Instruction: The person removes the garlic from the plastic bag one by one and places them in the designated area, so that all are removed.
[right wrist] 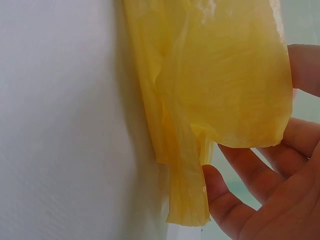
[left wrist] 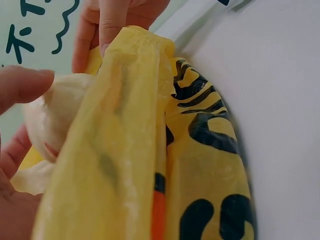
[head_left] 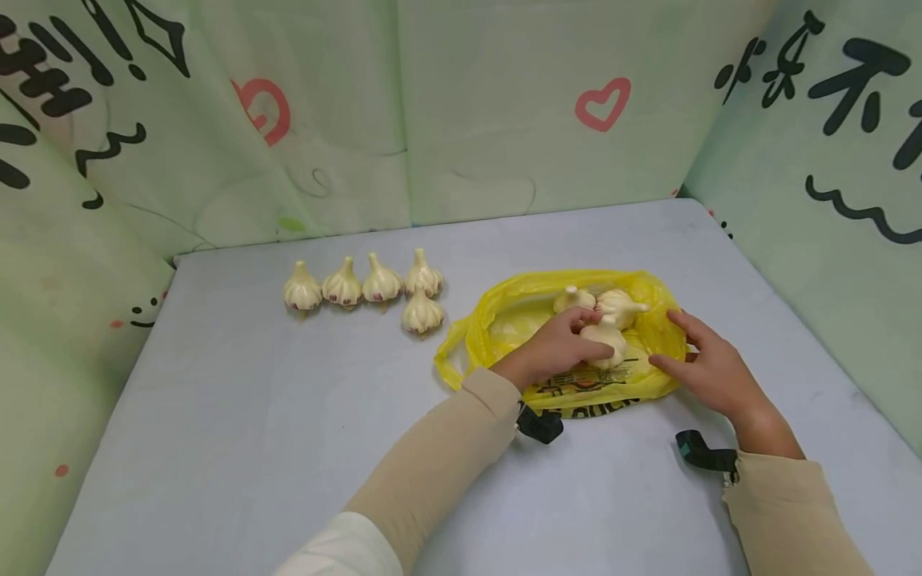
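A yellow plastic bag (head_left: 497, 328) with black print lies on the table, its mouth spread upward. My left hand (head_left: 558, 344) reaches into the mouth and grips a garlic bulb (head_left: 605, 340) between thumb and fingers. Close by that bulb, two more garlic bulbs (head_left: 621, 308) lie in the bag. At the bag's right end, my right hand (head_left: 720, 368) holds the rim, thumb and fingers to either side of the plastic. In the right wrist view, the bag (right wrist: 225, 85) hides some of the right fingertips. Yellow film covers part of the gripped bulb (left wrist: 60, 110) in the left wrist view.
Several garlic bulbs (head_left: 342, 284) stand in a row at the back left of the white table (head_left: 252, 416), with one garlic bulb (head_left: 422, 314) in front of the row's right end. Printed curtains (head_left: 475, 120) enclose the back and sides. A bag handle (head_left: 450, 356) loops out leftward.
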Available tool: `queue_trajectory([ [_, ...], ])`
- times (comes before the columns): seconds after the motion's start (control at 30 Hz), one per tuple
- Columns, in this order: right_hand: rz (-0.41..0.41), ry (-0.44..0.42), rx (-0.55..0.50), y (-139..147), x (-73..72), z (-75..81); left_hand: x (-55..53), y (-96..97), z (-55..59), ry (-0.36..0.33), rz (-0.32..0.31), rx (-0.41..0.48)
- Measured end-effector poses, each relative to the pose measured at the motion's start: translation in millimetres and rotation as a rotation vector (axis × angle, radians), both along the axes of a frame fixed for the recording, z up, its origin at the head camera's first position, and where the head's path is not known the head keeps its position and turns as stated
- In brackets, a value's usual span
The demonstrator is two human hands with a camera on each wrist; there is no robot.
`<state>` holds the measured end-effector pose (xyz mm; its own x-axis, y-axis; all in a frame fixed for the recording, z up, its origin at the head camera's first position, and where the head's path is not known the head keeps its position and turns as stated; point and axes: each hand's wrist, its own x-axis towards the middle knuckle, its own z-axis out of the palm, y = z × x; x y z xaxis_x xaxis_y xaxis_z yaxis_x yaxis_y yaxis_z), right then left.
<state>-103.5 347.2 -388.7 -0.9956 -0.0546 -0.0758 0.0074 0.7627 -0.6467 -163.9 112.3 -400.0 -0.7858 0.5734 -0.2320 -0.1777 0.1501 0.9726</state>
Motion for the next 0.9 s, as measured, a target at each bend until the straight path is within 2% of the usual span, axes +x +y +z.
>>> queue_trajectory([
  [0.23, 0.013, 0.029, -0.023, 0.7, 0.4, -0.1, 0.1, 2.8, -2.6, 0.028, 0.076, -0.053],
  [0.33, 0.008, 0.022, -0.015, 0.4, 0.1, -0.4, 0.4, 4.4, -3.2, 0.050, 0.068, -0.075],
  [0.67, -0.001, 0.001, -0.009, -0.4, -0.1, 1.2, 3.3, 6.2, -1.0, 0.052, 0.050, -0.113],
  [0.9, 0.011, 0.026, -0.025, 0.3, 1.4, 2.0, 5.1, 6.4, 1.7, 0.108, 0.037, -0.146],
])
